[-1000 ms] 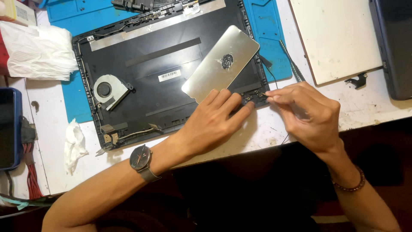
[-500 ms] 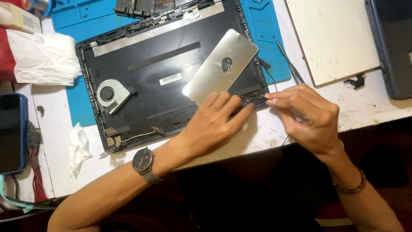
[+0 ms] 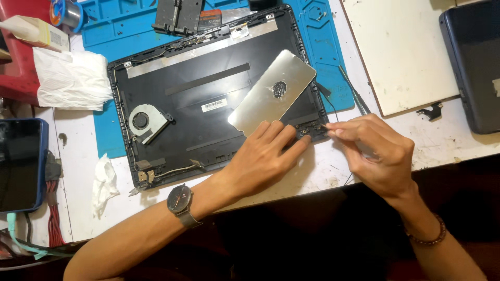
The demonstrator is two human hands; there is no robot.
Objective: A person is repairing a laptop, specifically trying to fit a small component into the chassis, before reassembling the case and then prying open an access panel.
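Observation:
An opened black laptop shell (image 3: 187, 99) lies on a blue mat, with a round fan (image 3: 143, 120) at its left and a silver metal plate (image 3: 273, 93) tilted across its right part. My left hand (image 3: 265, 156), a watch on its wrist, rests flat on the shell's near right corner, fingertips by a small connector part (image 3: 311, 129). My right hand (image 3: 377, 153) pinches a thin tool whose tip meets that same corner; the tool is mostly hidden by my fingers.
A white board (image 3: 401, 47) and a dark laptop (image 3: 476, 62) lie at the right. A phone (image 3: 20, 164) sits at the left edge, crumpled white cloths (image 3: 70, 78) and a red box behind it. Thin tweezers (image 3: 354, 93) lie on the blue mat (image 3: 323, 36).
The view has drifted, so the laptop sits slightly lower and to the right in the picture. Both hands stay at the same corner, the right one shifted a little.

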